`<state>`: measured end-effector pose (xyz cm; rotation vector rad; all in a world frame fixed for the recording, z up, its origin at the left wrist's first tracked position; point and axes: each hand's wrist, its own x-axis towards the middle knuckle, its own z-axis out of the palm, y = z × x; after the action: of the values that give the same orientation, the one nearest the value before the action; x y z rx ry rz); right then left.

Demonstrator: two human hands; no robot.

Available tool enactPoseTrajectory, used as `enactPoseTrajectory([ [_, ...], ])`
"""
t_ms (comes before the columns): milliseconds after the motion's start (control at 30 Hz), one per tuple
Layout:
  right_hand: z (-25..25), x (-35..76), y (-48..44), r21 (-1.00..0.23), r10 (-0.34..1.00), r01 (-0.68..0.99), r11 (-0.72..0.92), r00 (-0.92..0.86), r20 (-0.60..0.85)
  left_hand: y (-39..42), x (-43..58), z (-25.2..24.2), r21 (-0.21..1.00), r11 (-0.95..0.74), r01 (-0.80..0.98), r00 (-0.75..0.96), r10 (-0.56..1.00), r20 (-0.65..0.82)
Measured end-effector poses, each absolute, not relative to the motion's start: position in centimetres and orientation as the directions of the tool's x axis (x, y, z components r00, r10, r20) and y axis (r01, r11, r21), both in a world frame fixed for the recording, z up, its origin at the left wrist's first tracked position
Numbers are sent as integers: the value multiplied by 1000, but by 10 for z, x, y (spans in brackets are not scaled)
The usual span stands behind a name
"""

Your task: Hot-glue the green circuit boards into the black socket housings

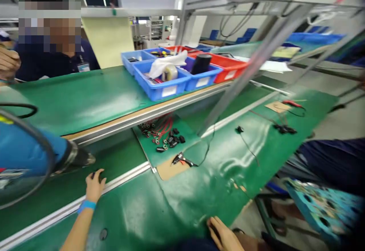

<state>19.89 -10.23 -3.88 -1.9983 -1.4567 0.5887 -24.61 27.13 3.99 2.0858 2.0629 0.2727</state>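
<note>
My left hand (95,187), with a blue band at the wrist, reaches over the metal rail onto the lower green surface. Its fingers are curled around a small black part (92,175), mostly hidden by them. Beside it points the dark nozzle of a blue tool (81,158). My right hand (224,234) rests at the near edge of the green bench mat (137,213), fingers stretched out and holding nothing visible. A black glue gun (182,160) lies on a piece of cardboard (168,169) between the hands, with black connectors (173,139) and red wires (165,125) behind it.
Blue bins (159,87) and a red bin (230,68) stand on the raised shelf. A slanted metal post (234,84) crosses the bench. A person (57,53) is across the shelf; another person's dark clothing (327,163) shows at right. Cables lie on the mat.
</note>
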Motion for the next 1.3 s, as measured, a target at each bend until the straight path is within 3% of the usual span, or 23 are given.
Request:
enactPoseTrajectory([
  [100,-51,206,-101,-705,957,660,-260,274,-97,245,-133,27,366,-302,881,343,938,-52],
  [200,-54,221,-96,-714,959,650,-260,257,-115,228,-23,21,454,-475,754,575,811,-107],
  [400,-57,271,-107,-724,953,644,-249,295,-66,230,85,14,478,-549,685,701,675,-230],
  [633,-65,319,-110,-746,941,627,-225,339,2,257,115,5,368,-585,722,680,699,-223],
  [867,-55,347,-40,-758,950,639,-132,299,86,274,118,4,279,-533,799,564,825,-38],
  [967,-45,363,31,-735,947,670,-105,292,131,266,101,3,289,-381,878,368,924,101],
  [1100,-31,393,149,-698,939,709,-99,298,169,252,79,-12,346,-13,938,-66,974,215],
  [1300,-20,420,273,-686,904,690,-230,412,112,250,77,-37,323,-11,946,-28,993,118],
])
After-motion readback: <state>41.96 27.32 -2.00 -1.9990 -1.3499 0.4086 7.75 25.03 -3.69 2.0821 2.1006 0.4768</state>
